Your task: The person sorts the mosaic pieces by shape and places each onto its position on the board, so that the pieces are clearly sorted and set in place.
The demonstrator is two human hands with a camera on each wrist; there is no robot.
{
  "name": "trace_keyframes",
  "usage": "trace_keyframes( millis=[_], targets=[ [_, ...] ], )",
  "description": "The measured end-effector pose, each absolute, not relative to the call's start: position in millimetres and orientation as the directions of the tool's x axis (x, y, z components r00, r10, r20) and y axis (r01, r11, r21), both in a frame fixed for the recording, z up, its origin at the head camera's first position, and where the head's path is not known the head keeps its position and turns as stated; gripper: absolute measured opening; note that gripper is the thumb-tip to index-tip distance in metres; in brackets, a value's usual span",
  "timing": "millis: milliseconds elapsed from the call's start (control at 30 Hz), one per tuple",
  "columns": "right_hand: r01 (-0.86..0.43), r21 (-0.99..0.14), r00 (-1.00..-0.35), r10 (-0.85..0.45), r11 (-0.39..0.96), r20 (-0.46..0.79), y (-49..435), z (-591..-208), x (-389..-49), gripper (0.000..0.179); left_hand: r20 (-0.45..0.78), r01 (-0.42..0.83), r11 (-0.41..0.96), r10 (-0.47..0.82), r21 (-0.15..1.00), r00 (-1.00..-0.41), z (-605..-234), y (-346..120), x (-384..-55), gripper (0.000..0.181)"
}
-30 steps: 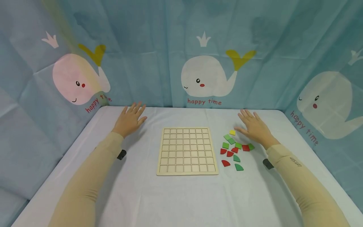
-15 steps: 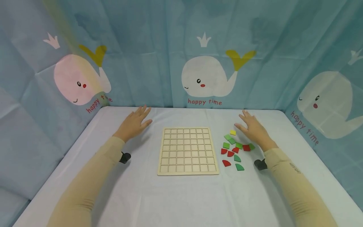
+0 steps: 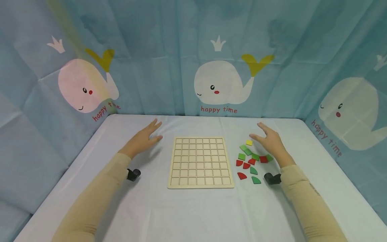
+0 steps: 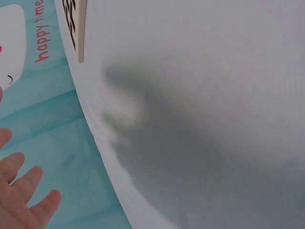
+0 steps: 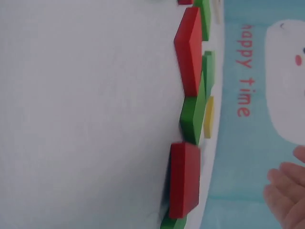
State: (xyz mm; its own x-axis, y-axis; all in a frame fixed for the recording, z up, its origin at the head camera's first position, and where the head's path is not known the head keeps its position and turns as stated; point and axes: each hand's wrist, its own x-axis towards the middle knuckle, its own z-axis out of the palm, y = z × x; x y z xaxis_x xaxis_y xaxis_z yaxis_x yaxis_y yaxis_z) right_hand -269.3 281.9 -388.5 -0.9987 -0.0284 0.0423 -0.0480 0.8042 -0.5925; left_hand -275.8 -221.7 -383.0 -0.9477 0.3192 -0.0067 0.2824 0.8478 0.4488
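Observation:
A pale wooden grid board (image 3: 200,162) lies flat on the white table between the two hands, its square cells bare. To its left is my left hand (image 3: 142,140), held over the cloth with fingers extended and nothing in them; its fingers (image 4: 29,186) show in the left wrist view. My right hand (image 3: 270,141) hovers beyond the scattered pieces, thumb apart from the fingers, holding nothing. Nearest to it are a yellow square tile (image 3: 249,143) and a red square tile (image 3: 263,159). Green square tiles (image 3: 242,157) and red quarter-circle tiles (image 3: 242,175) lie between that hand and the board.
Dark green quarter-circle tiles (image 3: 256,180) sit at the near side of the pile. A blue curtain (image 3: 157,67) with printed whales stands around the table (image 3: 187,215). Black wrist cameras (image 3: 272,178) hang below both sleeves.
Both hands have turned from palm-down to more sideways and come slightly nearer, with the wrist cameras swinging inward. The board and tiles have stayed in place.

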Motion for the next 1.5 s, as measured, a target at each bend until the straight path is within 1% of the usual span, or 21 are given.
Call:
trace_keyframes(
  millis=[200,333,500,600,867,1033,1267,1500],
  targets=[
    [0.018,-0.685,-0.999,0.037,0.728,0.014,278.9,-386.0,-264.6,0.084,0.004,0.227,0.811,0.266,0.539,-0.964,-386.6,-218.4,-267.9,0.078],
    [0.063,-0.738,-0.997,0.071,0.672,-0.020,275.8,-382.1,-262.5,0.080,-0.013,0.172,0.777,0.226,0.605,-0.974,-391.3,-217.6,-264.0,0.080],
    [0.163,-0.777,-0.982,0.175,0.608,-0.069,272.9,-380.1,-259.6,0.075,-0.014,0.111,0.738,0.161,0.666,-0.987,-396.5,-212.3,-257.8,0.075],
    [0.234,-0.788,-0.965,0.234,0.569,-0.117,270.9,-380.6,-258.7,0.072,-0.013,0.088,0.721,0.133,0.687,-0.991,-398.5,-208.8,-254.2,0.076],
    [0.332,-0.822,-0.937,0.259,0.463,-0.233,270.4,-385.6,-263.1,0.069,-0.124,-0.021,0.602,0.130,0.798,-0.984,-400.2,-203.2,-246.9,0.071],
    [0.378,-0.803,-0.923,0.252,0.461,-0.290,269.5,-390.0,-268.6,0.064,-0.165,-0.075,0.565,0.110,0.822,-0.980,-401.6,-198.5,-245.0,0.065],
    [0.441,-0.743,-0.898,0.239,0.503,-0.370,274.8,-398.2,-273.6,0.064,-0.229,-0.142,0.542,0.097,0.828,-0.968,-407.7,-191.1,-241.6,0.061],
    [0.464,-0.737,-0.886,0.234,0.492,-0.402,282.5,-402.8,-277.7,0.066,-0.250,-0.159,0.533,0.104,0.831,-0.963,-412.9,-183.0,-240.2,0.061]
  ],
)
